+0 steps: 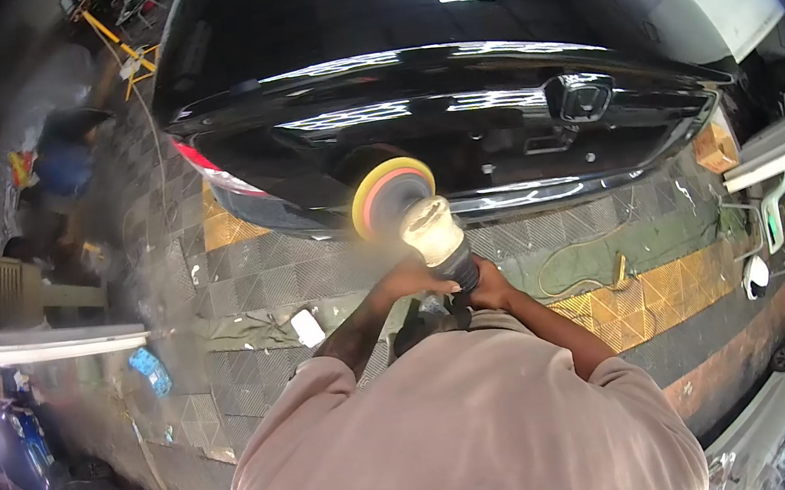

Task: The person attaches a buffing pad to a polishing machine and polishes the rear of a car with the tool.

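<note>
A polishing machine with a round yellow and orange pad is held in front of my body. The pad is tilted and lies against or very near the rear of a black car; whether it touches cannot be told. My left hand is wrapped round the left side of the machine's dark body. On the right side of the same body, my right hand is closed too. Part of the fingers of both hands is hidden behind the machine.
A cardboard box is by the car's right corner. Green cloth and a hose lie across the tiled floor. A white item and a blue packet lie left. A yellow stand is at the upper left.
</note>
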A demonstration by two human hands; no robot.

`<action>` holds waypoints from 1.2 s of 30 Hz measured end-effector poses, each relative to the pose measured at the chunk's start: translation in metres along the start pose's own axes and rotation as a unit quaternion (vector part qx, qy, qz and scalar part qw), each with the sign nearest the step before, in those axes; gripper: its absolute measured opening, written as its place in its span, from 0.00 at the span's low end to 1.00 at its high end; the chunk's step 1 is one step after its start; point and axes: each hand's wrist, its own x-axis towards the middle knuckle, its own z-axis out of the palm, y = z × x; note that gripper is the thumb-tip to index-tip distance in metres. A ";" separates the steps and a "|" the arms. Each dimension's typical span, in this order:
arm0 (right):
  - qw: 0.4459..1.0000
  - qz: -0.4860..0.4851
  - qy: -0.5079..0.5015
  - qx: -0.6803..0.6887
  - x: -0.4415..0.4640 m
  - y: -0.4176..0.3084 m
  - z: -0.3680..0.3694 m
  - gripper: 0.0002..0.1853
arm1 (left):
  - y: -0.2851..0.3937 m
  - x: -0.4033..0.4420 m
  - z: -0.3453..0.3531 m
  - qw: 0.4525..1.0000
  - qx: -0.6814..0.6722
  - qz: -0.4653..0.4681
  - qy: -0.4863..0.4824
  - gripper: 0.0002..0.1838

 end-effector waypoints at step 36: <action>0.917 -0.140 -0.006 -0.373 0.054 -0.220 0.053 0.51 | 0.110 -0.074 -0.127 0.917 -0.211 0.337 -0.017 0.49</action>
